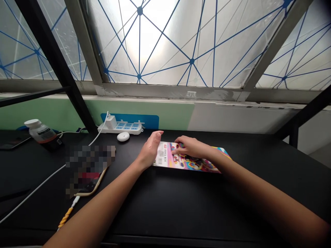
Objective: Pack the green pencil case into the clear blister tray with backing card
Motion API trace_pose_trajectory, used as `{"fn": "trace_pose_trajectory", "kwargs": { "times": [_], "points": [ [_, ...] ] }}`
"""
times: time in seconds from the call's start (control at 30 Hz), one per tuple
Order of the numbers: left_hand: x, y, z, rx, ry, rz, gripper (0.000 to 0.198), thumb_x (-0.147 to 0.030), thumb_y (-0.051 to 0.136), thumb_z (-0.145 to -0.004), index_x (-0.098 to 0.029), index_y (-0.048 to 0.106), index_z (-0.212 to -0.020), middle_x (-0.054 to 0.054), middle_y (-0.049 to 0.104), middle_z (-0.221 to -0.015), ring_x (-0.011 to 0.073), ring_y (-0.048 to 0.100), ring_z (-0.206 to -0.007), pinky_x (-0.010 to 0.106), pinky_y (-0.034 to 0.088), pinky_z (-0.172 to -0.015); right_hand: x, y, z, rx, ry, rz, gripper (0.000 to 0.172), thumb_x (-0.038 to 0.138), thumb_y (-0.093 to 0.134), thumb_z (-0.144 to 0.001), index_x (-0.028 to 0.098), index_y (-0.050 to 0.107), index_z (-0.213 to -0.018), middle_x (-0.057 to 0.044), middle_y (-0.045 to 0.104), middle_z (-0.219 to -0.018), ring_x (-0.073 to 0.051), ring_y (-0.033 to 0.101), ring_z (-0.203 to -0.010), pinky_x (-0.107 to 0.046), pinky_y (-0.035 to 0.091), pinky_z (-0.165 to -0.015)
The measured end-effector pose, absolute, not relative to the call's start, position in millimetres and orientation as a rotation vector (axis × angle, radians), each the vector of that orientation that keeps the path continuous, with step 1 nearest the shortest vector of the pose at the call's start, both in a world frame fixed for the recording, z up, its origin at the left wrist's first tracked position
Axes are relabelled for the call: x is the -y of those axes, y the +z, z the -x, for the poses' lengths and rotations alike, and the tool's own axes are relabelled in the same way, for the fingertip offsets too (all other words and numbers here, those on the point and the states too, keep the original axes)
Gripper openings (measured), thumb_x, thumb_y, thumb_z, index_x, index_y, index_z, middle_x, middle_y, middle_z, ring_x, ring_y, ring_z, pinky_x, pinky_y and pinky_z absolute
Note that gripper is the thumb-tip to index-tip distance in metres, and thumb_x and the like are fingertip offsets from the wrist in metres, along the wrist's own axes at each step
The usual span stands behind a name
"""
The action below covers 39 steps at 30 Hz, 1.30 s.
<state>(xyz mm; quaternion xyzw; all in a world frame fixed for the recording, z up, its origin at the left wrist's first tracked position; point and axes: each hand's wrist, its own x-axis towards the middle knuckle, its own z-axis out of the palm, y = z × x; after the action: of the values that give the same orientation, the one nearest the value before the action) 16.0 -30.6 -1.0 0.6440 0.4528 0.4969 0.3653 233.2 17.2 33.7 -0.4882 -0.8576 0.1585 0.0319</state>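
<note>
A colourful flat pencil box (pixel 196 164), with a white label strip reading "PENCIL BOX" at its left end, lies on the black desk (pixel 165 206). My left hand (pixel 150 150) is closed against that left end, thumb pointing up past the far edge; its other fingers are mostly hidden. Across the top of the box rests my right hand (pixel 192 146), with its fingers spread over the printed lid and reaching toward the far edge. Its forearm covers part of the box's right side.
Left of my arm lies a phone (pixel 97 182), partly blurred out, with a cable (pixel 66 215) plugged in. Behind it are a white power strip (pixel 129 127), a round white case (pixel 123 136) and a white-capped bottle (pixel 42 132). Black frame bars (pixel 57 65) slant beside the window.
</note>
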Motion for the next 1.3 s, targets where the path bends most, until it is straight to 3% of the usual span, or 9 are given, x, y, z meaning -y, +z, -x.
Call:
{"fn": "trace_pose_trajectory", "kwargs": {
  "times": [0.1,0.23,0.33,0.57,0.7,0.77,0.87,1.13,1.3],
  "points": [
    [26,-4,-13,-1.095,1.304,-1.524,0.063,-0.067,0.023,-0.099,-0.023,0.053,-0.133,0.011,0.056,-0.143,0.0259,0.047,-0.136,0.041,0.035,-0.113,-18,35,-191,2.685,0.452,1.431,0.053,0.069,0.055,-0.085,0.023,0.066,-0.11,-0.013,0.07,-0.113,-0.032,0.066,-0.101,-0.04,0.047,-0.085],
    [20,-4,-9,-1.127,1.342,-1.318,0.072,-0.072,0.016,-0.097,-0.021,0.053,-0.133,0.014,0.054,-0.145,0.0264,0.042,-0.141,0.043,0.03,-0.116,-18,37,-189,2.654,0.402,1.392,0.061,0.068,0.057,-0.084,0.021,0.061,-0.123,-0.015,0.064,-0.128,-0.034,0.061,-0.114,-0.047,0.043,-0.097],
    [18,0,-7,-1.161,1.436,-1.152,0.071,-0.071,0.016,-0.097,-0.02,0.052,-0.132,0.014,0.052,-0.147,0.0244,0.039,-0.143,0.044,0.027,-0.118,-19,33,-240,2.556,0.465,1.453,0.064,0.068,0.058,-0.083,0.022,0.061,-0.126,-0.014,0.063,-0.132,-0.034,0.06,-0.119,-0.045,0.045,-0.1],
    [12,0,-9,-1.104,1.48,-0.979,0.062,-0.064,0.017,-0.1,-0.019,0.05,-0.128,0.016,0.052,-0.146,0.0244,0.045,-0.139,0.042,0.036,-0.115,-28,2,-371,1.957,0.711,1.627,0.053,0.064,0.051,-0.087,0.022,0.063,-0.117,-0.012,0.07,-0.121,-0.031,0.064,-0.112,-0.039,0.053,-0.091],
    [13,-4,-12,-1.09,1.408,-1.041,0.036,-0.032,0.048,-0.096,-0.02,0.048,-0.13,0.016,0.049,-0.148,0.0254,0.05,-0.136,0.042,0.038,-0.113,-13,0,-350,2.041,0.769,1.58,0.047,0.065,0.057,-0.084,0.023,0.067,-0.104,-0.008,0.073,-0.108,-0.029,0.067,-0.101,-0.037,0.053,-0.084],
    [14,-7,-11,-1.134,1.365,-1.07,0.056,-0.01,0.055,-0.083,-0.023,0.043,-0.136,0.016,0.045,-0.151,0.0256,0.049,-0.136,0.042,0.042,-0.111,-3,3,-333,2.101,0.743,1.629,0.047,0.067,0.062,-0.08,0.024,0.068,-0.098,-0.006,0.074,-0.101,-0.027,0.068,-0.091,-0.035,0.053,-0.075],
    [12,-11,-7,-1.131,1.324,-1.056,0.079,0.0,0.054,-0.074,-0.029,0.036,-0.145,0.017,0.044,-0.151,0.0276,0.052,-0.134,0.041,0.051,-0.1,7,8,-321,2.118,0.729,1.673,0.047,0.068,0.061,-0.08,0.024,0.067,-0.094,-0.005,0.074,-0.092,-0.025,0.067,-0.081,-0.033,0.05,-0.066],
    [11,-6,-6,-1.144,1.404,-0.882,0.054,-0.012,0.064,-0.083,-0.025,0.048,-0.133,0.016,0.057,-0.141,0.0279,0.058,-0.127,0.036,0.058,-0.09,7,10,-322,2.221,0.253,1.489,0.045,0.065,0.057,-0.085,0.021,0.063,-0.09,-0.007,0.068,-0.093,-0.023,0.062,-0.08,-0.035,0.046,-0.072],
    [13,-1,-9,-1.121,1.452,-0.945,0.022,-0.035,0.055,-0.095,-0.021,0.058,-0.111,0.012,0.066,-0.129,0.0242,0.071,-0.103,0.036,0.06,-0.081,10,12,-322,2.178,-0.202,1.258,0.041,0.062,0.06,-0.086,0.021,0.061,-0.093,-0.009,0.066,-0.094,-0.027,0.062,-0.088,-0.043,0.044,-0.088]
  ]
}}
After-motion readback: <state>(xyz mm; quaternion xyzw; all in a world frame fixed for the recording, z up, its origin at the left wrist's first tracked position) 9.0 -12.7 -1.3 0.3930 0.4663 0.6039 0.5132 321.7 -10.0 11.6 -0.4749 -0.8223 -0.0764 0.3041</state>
